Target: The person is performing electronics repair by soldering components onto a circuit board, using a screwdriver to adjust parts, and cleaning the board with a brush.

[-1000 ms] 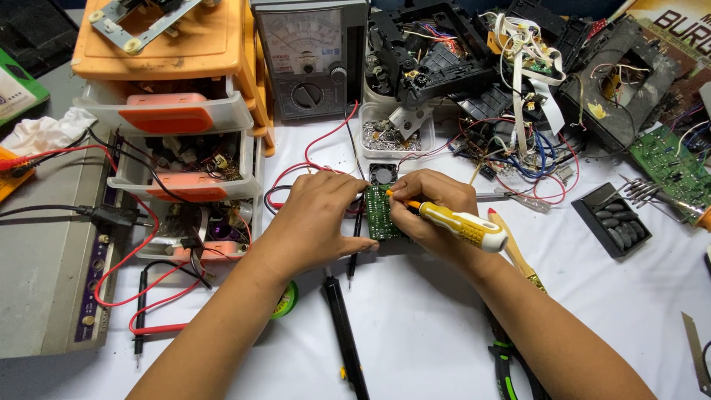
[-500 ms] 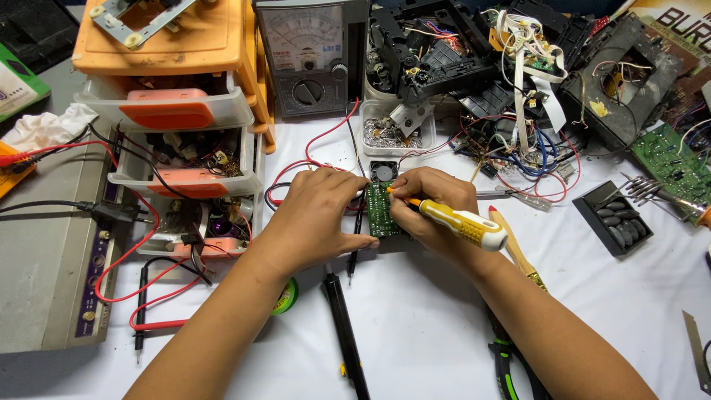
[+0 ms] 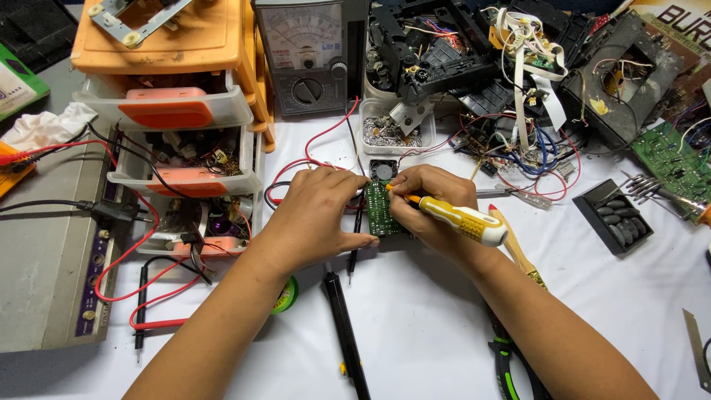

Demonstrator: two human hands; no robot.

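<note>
Left hand [image 3: 315, 218] and right hand [image 3: 429, 204] curled, fingertips meeting.

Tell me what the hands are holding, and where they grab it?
The right hand holds a yellow-and-white screwdriver by its handle. The left hand grips a small green circuit board along its left edge.

Analog meter [image 3: 306, 55], orange drawer cabinet [image 3: 174, 89]

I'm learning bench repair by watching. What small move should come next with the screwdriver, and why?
Probably seat the tip square and turn it gently. The right hand holds the yellow screwdriver with its tip on the green board, and the left hand steadies the board's other edge, so it looks braced for that.
</note>
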